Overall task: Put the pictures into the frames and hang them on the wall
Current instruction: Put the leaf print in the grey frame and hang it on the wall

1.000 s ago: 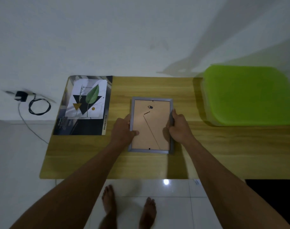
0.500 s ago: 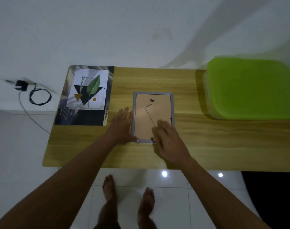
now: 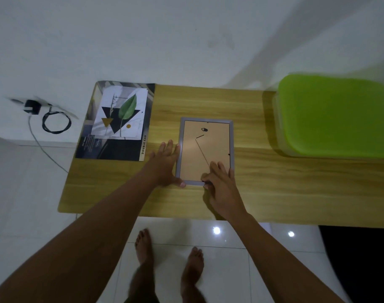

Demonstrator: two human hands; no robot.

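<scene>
A grey picture frame (image 3: 205,122) lies face down on the wooden table (image 3: 274,184), its brown backing board with a folded stand facing up. My left hand (image 3: 164,165) lies flat with straight fingers against the frame's left edge, thumb at the near left corner. My right hand (image 3: 219,182) rests over the frame's near edge, fingertips on the backing board and thumb at a small black clip on the bottom rail. A leaf picture (image 3: 121,114) lies on a dark magazine (image 3: 112,147) at the table's far left.
A large green-lidded plastic box (image 3: 335,114) takes up the table's far right. A white wall (image 3: 186,40) stands behind the table. A black charger with coiled cable (image 3: 55,123) lies on the floor to the left. My bare feet (image 3: 169,263) stand on white tiles.
Both hands let go of the frame's sides. The left hand flattened beside the left edge, and the right hand moved down to the frame's near edge.
</scene>
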